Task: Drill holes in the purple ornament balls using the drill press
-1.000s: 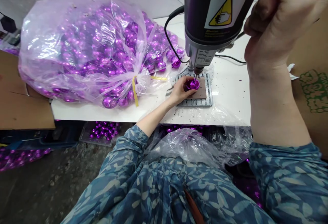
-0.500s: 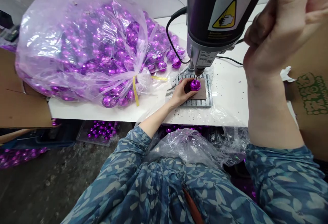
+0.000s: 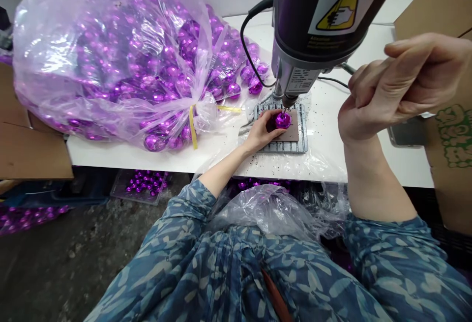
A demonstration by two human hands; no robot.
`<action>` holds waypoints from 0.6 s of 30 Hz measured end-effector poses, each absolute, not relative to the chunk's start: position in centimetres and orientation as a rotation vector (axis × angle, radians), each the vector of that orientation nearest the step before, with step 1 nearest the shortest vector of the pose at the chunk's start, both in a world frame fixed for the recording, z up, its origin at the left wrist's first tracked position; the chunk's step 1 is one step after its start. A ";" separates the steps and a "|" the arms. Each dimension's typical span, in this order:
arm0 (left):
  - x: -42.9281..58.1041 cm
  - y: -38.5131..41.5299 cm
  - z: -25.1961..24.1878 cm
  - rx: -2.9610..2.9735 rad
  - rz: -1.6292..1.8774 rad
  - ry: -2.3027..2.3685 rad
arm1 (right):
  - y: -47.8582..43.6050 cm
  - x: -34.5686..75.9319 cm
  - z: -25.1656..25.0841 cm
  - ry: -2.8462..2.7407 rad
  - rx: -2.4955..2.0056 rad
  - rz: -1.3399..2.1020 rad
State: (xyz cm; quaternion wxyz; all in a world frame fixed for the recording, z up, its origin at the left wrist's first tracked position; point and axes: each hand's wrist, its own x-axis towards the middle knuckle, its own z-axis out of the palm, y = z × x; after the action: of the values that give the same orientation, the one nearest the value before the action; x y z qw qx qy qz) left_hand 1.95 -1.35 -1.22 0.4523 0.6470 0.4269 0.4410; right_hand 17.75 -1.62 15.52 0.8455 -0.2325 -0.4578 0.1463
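Note:
My left hand (image 3: 262, 131) grips a shiny purple ball (image 3: 282, 120) and holds it on a brown pad atop the grey base plate (image 3: 298, 146) of a bench drill. The drill head (image 3: 313, 22) hangs right above, and its bit (image 3: 285, 107) meets the top of the ball. My right hand (image 3: 391, 86) is closed in a fist around the drill's feed lever (image 3: 347, 68), of which only a short thin stretch shows.
A big clear bag of purple balls (image 3: 121, 61) lies on the white table (image 3: 368, 160), tied with a yellow strip. Cardboard boxes (image 3: 438, 22) stand right and left. Another plastic bag (image 3: 273, 209) rests on my lap. A tray of purple balls (image 3: 145, 184) sits below.
My right hand has come down and toward me with the lever. The drill bit has sunk onto the ball. My left hand has stayed on the ball.

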 end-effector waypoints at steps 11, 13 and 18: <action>1.8 -0.2 -4.1 1.688 1.152 0.963 | 2.4 20.5 10.9 -1.006 -0.424 0.104; 1.8 -0.2 -4.2 1.694 1.155 0.966 | 2.7 20.6 10.3 -0.998 -0.432 0.104; 1.8 -0.3 -3.9 1.715 1.159 0.974 | 2.5 20.4 10.3 -1.028 -0.487 0.174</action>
State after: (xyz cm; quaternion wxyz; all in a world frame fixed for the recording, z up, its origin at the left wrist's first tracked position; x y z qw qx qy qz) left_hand 1.82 -0.28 -3.91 0.4141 0.6824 0.3876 0.4610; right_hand 20.37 2.48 10.34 0.8390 -0.2305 -0.4861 0.0821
